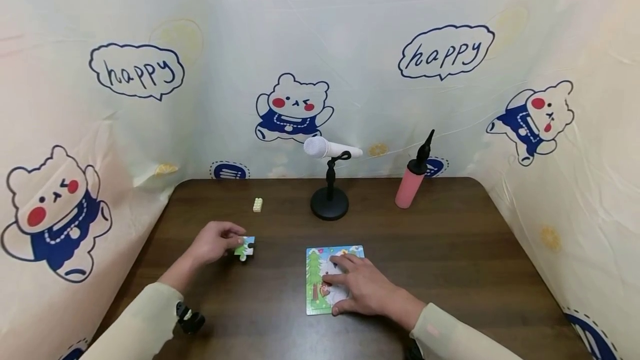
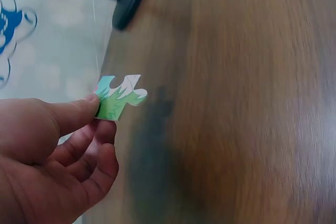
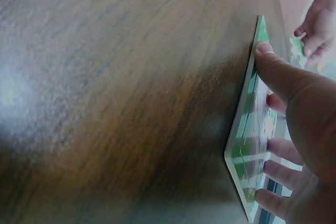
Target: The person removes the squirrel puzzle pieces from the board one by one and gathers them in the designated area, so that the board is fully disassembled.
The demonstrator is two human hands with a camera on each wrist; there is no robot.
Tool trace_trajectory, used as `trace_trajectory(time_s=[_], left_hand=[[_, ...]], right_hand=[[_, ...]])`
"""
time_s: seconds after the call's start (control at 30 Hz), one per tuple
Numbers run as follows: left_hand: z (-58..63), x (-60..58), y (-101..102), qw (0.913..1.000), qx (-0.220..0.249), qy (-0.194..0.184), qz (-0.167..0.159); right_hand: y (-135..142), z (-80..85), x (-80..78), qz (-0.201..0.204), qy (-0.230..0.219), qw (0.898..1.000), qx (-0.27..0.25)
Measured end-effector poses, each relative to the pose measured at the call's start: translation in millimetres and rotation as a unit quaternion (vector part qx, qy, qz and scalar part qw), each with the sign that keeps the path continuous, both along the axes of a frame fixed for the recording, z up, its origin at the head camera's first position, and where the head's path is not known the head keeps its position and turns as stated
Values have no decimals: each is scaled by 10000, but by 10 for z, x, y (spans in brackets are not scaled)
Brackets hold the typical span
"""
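Green-and-white and pinched by the left hand (image 1: 215,243), a jigsaw piece (image 1: 245,248) hung above the brown table (image 1: 425,249), left of a puzzle board (image 1: 313,272) where the right hand (image 1: 362,288) rested, fingers spread, apparently a piece-handling step whose next move called for steady pinching and careful alignment.

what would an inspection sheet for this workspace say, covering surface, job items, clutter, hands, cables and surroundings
Surface: dark wood-grain table.
Job items: puzzle piece, off the board; puzzle board, lying on the table.
Clutter: white microphone on a black stand; pink pump with black top; pale yellow block.
Hands: left hand pinches the piece; right hand rests on the board.
Cables: nothing seen.
Surroundings: cartoon-printed backdrop behind and on both sides.
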State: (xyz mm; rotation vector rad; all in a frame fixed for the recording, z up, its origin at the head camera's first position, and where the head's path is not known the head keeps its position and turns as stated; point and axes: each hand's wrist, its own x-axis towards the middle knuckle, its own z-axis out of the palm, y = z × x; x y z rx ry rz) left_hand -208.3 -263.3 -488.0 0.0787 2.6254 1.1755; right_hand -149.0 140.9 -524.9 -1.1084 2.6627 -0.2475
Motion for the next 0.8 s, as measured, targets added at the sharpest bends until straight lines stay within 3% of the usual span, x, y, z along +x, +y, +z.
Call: trace_trajectory(time_s=[0.43, 0.6, 0.8], left_hand=[[-200, -32, -535, 9984, -491, 24, 294], [-251, -69, -582, 9948, -903, 360, 302], [-267, -108, -568, 9898, -1325, 444, 296]], right_hand=[[0, -6, 19, 62, 147, 9999, -44], [4, 0, 13, 91, 134, 9999, -44], [10, -23, 9, 97, 159, 9998, -62]])
